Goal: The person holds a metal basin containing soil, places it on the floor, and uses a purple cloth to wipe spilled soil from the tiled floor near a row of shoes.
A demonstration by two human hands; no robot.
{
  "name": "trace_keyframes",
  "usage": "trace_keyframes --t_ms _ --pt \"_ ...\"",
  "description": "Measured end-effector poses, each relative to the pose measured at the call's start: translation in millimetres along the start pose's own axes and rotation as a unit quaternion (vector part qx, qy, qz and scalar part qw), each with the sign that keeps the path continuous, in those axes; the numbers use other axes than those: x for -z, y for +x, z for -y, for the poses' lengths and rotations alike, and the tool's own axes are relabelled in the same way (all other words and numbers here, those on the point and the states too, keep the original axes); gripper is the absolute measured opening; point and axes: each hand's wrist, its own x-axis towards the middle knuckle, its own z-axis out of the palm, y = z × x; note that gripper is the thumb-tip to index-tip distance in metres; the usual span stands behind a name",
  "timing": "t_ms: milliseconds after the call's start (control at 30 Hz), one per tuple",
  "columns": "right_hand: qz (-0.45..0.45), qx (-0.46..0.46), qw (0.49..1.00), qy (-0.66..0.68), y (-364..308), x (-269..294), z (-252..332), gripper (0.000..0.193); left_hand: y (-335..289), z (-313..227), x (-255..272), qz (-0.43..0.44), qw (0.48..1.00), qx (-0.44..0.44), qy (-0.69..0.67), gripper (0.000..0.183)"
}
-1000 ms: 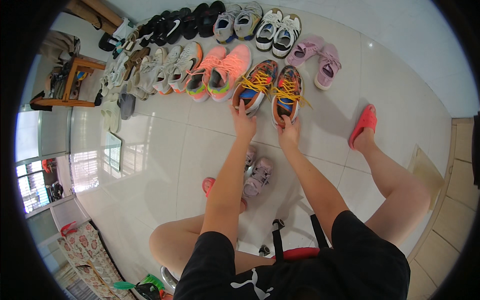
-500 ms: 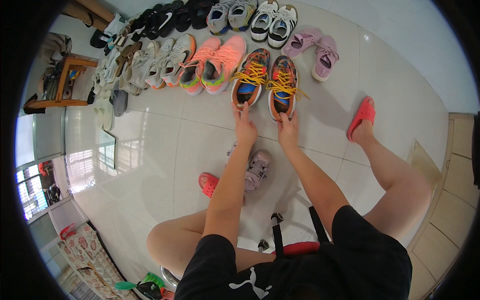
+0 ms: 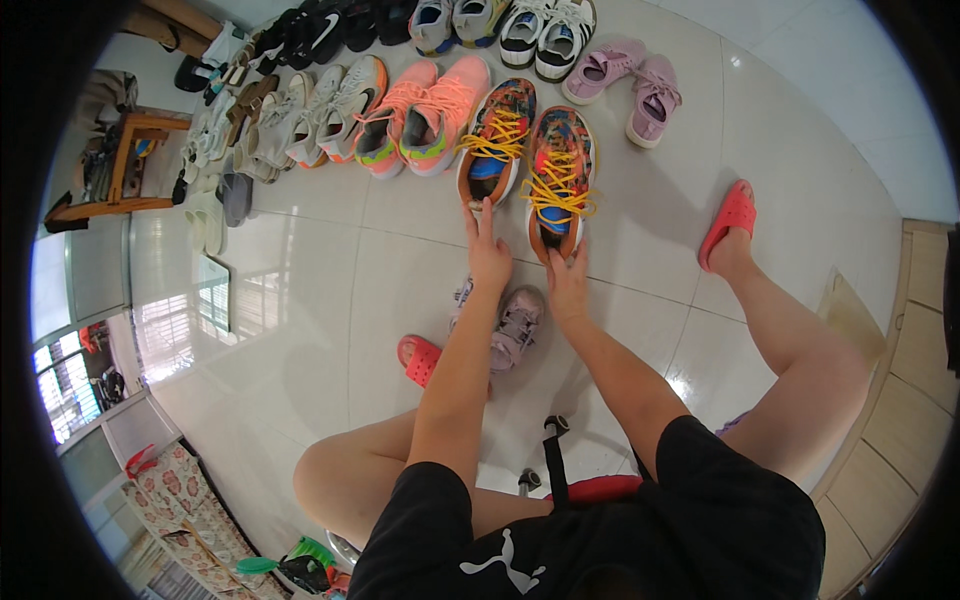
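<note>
Two multicoloured sneakers with yellow laces, blue tongues and brown heel collars point away from me. At the heel of the left sneaker [image 3: 497, 135], my left hand [image 3: 488, 255] is closed with its fingertips on the rim. My right hand [image 3: 568, 285] pinches the heel of the right sneaker [image 3: 562, 165], which sits a bit nearer to me than its mate. Whether that shoe's sole touches the floor I cannot tell. Below my hands, a greyish-pink shoe [image 3: 518, 328] stands partly behind my left forearm, its mate mostly hidden.
Coral-pink sneakers [image 3: 445, 115] stand just left, in a row with several pale shoes. Behind are white-and-black sneakers [image 3: 565, 40]; lilac shoes [image 3: 655, 100] lie to the right. My feet wear red slides [image 3: 728, 225]. A wheeled chair base [image 3: 556, 428] and wooden drawers [image 3: 880, 470] are close.
The right sneaker has come nearer to me with my right hand, its heel now lower in view than the left one's. The left sneaker has shifted slightly away. My view has tilted a little.
</note>
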Motion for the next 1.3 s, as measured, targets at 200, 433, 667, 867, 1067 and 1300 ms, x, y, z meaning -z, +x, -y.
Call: trace_keyframes --t_ms 200,433,667,867,1067,1300 --pt "-0.013 -0.042 0.999 0.024 26.3 8.9 21.7 0.033 5.6 3.5 3.8 -0.002 1.0 -0.005 -0.003 0.087" --pt "-0.015 -0.014 0.999 0.035 89.0 11.5 30.0 0.032 0.7 12.3 2.8 -0.05 0.998 0.019 -0.02 0.082" --pt "-0.034 -0.023 0.999 0.028 73.6 2.5 27.6 0.04 -72.8 43.5 21.6 -0.073 0.9 0.397 0.167 0.06" --pt "0.145 -0.107 0.973 0.143 -109.1 0.3 62.4 0.034 -118.6 70.2 33.5 -0.042 0.856 0.516 0.0 0.055" --pt "0.259 -0.161 0.949 0.084 -115.1 17.1 129.7 0.04 -120.3 120.9 32.4 0.063 0.887 0.458 0.021 0.057" --pt "0.393 -0.238 0.887 0.043 -147.2 -8.6 97.0 0.049 -129.2 86.0 20.4 0.11 0.862 0.491 -0.056 0.058"
